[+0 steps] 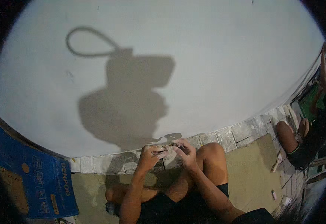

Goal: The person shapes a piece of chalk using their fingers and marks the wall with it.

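My left hand (152, 156) and my right hand (185, 152) meet in front of my raised knee, close to the foot of a pale wall (222, 82). Between the fingertips of both is a small, dark and greyish thing (170, 147), too small and blurred to name. The fingers of each hand are bent and pinched toward it. Whitish dust shows on my fingers. Just beyond them, a row of light tiles (226, 140) runs along the wall base.
A blue printed cardboard piece (51, 183) stands at the left. Tan sheeting (250, 168) covers the floor beneath me. At the right sits another person (293, 138), an arm raised to the wall. A small cylindrical object (273, 195) lies at the lower right. My shadow (133, 97) falls on the wall.
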Motion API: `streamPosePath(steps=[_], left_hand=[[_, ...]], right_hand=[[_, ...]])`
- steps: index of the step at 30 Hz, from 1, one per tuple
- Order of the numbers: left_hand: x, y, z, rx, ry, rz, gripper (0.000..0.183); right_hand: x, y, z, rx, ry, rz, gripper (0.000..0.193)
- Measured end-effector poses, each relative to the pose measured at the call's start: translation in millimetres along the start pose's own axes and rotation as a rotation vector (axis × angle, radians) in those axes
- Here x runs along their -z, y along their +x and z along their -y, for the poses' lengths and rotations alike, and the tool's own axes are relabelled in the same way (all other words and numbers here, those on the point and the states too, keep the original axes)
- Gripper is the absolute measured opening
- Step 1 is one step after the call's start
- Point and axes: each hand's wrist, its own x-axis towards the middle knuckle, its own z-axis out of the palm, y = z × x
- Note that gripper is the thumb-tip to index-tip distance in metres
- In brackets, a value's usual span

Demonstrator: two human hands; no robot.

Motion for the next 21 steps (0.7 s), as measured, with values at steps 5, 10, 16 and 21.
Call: streamPosePath(steps=[5,10,16,21], left_hand=[[1,0,-3,0.025,0.075,0.009,0.028],[-1,0,-1,-0.017,0.079,-0.019,0.030],[2,2,-1,-0.005,0.029,-0.040,0.029],[-2,1,15,0.012,0.146,-0.020,0.029]], right_hand=[[-2,-1,-4,-0.010,0.098,-0.075,0.022],[0,4,-7,0.124,0.035,0.029,0.024],[-1,1,1,0.196,-0.154,0.135,0.027],[-6,2,5,0.137,-0.207,0.108,0.023]])
